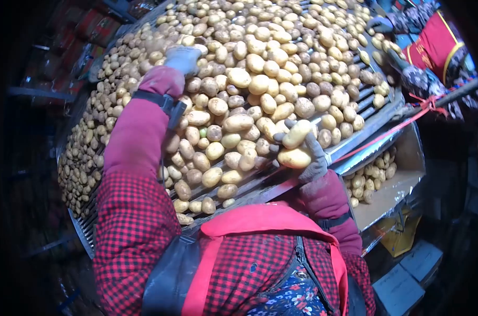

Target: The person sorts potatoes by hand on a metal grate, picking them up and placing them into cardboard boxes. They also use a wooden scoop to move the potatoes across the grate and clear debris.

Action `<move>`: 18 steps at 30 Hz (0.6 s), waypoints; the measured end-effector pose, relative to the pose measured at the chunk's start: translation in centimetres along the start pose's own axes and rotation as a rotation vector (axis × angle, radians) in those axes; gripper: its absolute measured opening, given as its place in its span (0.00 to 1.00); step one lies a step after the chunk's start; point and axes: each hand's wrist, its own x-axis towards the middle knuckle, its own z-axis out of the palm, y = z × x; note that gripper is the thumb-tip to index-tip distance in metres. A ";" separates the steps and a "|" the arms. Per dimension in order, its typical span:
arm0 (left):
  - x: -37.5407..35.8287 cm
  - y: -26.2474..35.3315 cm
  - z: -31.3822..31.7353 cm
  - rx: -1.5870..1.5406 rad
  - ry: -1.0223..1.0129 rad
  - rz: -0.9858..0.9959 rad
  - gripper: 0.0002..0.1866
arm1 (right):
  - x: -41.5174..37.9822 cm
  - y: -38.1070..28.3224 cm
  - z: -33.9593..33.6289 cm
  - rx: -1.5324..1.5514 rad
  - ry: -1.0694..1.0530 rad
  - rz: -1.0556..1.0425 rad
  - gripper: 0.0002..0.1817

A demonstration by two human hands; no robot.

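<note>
The left arm stretches far out over the belt point(355, 138), its red sleeve cover strapped at the forearm. The left hand point(183, 58), in a grey glove, lies palm down on the potatoes point(260, 79) near the far left of the pile. Its fingers are curled over them, but whether it grips one cannot be told from here.

The right arm is bent, elbow low beside the body, forearm rising to the belt's near edge. The right hand point(307, 152), also gloved in grey, is closed around two potatoes: one point(297, 133) is long and stands tilted between thumb and fingers, the other point(295, 157) sits under it in the palm. Both are held just above the belt's near rim, close to the metal edge.

Potatoes cover the slatted belt almost entirely, thinner towards the near left corner, where bare slats show. To the right, below the belt's edge, a box point(391, 195) holds more potatoes at its far end. At the upper right another person point(434, 42), in red with patterned sleeves, has a dark gloved hand point(380, 23) at the belt's far corner. A red cord point(402, 124) runs slanting across the right side.
</note>
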 end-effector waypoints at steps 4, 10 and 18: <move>-0.9 0.2 0.5 0.006 0.021 -0.006 0.26 | -0.9 -0.2 0.6 -0.029 0.073 -0.044 0.40; -1.3 -0.7 3.3 -0.130 0.121 -0.062 0.24 | -3.0 -0.4 -1.6 0.108 -0.007 -0.125 0.38; -0.7 -1.0 6.3 -0.189 0.259 0.033 0.30 | -17.3 -3.4 -7.5 0.144 0.062 -0.536 0.36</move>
